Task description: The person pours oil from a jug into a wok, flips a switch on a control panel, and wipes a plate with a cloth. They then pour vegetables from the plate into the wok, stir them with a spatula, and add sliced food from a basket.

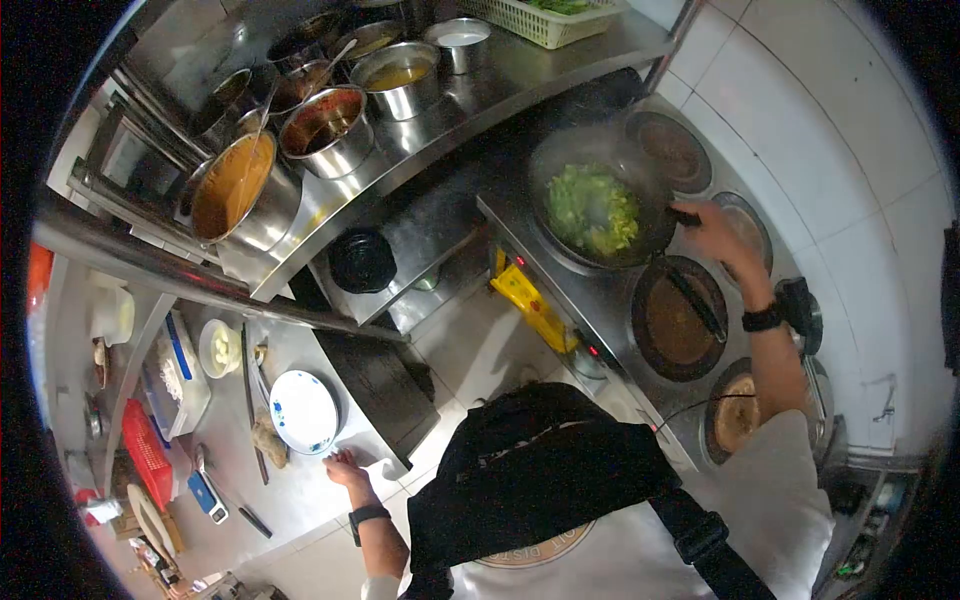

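Observation:
My right hand [717, 238] is closed round the black handle of a wok [655, 190], which stands on the stove at the upper right. Green vegetables [592, 210] lie in the wok, with steam over them. On the left, my left hand [345, 468] is beside the lower rim of a white plate with blue marks [304, 412] on the steel table. Its fingers look bent in toward the rim; whether they grip it is too small to tell.
Steel pots of sauce [235, 190] line the raised shelf [440, 125] at the upper left. A light green basket [545, 22] stands at its far end. Round hot plates [680, 320] lie beside the wok. A red basket [147, 455] and phone [207, 497] are at left.

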### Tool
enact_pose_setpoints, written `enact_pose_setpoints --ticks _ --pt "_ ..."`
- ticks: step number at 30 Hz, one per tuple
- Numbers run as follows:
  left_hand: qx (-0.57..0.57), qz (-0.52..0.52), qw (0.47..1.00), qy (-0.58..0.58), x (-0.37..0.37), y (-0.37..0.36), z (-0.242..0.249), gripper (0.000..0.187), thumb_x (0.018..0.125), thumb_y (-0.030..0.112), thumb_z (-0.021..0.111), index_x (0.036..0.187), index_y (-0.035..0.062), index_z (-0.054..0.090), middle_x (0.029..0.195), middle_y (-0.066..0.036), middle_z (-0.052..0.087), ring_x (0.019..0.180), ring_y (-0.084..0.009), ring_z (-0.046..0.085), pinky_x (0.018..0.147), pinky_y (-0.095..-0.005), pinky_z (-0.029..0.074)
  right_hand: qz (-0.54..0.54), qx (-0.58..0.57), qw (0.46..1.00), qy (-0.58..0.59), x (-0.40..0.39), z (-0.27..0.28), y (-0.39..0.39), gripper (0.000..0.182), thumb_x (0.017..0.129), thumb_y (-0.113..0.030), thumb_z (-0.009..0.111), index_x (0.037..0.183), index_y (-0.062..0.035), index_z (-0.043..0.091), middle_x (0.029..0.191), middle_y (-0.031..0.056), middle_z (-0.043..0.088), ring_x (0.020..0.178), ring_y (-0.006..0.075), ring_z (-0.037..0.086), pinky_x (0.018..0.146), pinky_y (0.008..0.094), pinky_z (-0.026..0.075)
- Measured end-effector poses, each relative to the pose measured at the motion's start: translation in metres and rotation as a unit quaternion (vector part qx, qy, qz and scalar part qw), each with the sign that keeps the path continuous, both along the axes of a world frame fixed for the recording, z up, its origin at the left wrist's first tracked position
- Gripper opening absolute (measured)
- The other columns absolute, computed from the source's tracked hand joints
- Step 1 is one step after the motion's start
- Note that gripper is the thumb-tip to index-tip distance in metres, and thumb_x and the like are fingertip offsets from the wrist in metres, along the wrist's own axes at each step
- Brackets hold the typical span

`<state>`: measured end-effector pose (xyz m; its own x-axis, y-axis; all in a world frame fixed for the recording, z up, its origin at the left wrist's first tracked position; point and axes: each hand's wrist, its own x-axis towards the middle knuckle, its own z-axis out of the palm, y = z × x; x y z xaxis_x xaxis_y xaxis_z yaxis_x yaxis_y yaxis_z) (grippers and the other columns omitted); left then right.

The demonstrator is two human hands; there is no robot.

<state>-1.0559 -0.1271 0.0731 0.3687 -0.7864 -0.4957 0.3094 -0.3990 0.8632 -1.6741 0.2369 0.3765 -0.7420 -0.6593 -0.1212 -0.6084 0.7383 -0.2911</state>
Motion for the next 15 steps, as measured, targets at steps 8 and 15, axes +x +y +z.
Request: enact_pose_setpoints --ticks 8,15 --pt "0.051 -0.316 0.947 0.035 -0.098 0.084 0.086 0.028 0.084 0.025 0.050 0.107 0.0099 0.049 0.094 -0.004 0.053 0.082 -0.0157 0.051 0.075 -0.0317 0.040 0.007 0.068 0.998 0.000 0.012 0.037 0.009 0.048 0.068 -0.002 0.055 0.115 -0.0059 0.053 0.116 0.0186 0.053 0.099 0.0282 0.055 0.084 0.0335 0.042" --pt "0.109 -0.766 0.610 0.174 -0.276 0.149 0.181 0.030 0.087 0.025 0.049 0.112 0.0096 0.047 0.109 -0.004 0.053 0.100 -0.0170 0.051 0.085 -0.0331 0.040 0.088 0.138 0.987 -0.008 0.002 0.039 0.052 0.046 0.068 -0.003 0.056 0.113 -0.0083 0.056 0.107 0.0152 0.058 0.099 0.0282 0.055 0.085 0.0345 0.042"
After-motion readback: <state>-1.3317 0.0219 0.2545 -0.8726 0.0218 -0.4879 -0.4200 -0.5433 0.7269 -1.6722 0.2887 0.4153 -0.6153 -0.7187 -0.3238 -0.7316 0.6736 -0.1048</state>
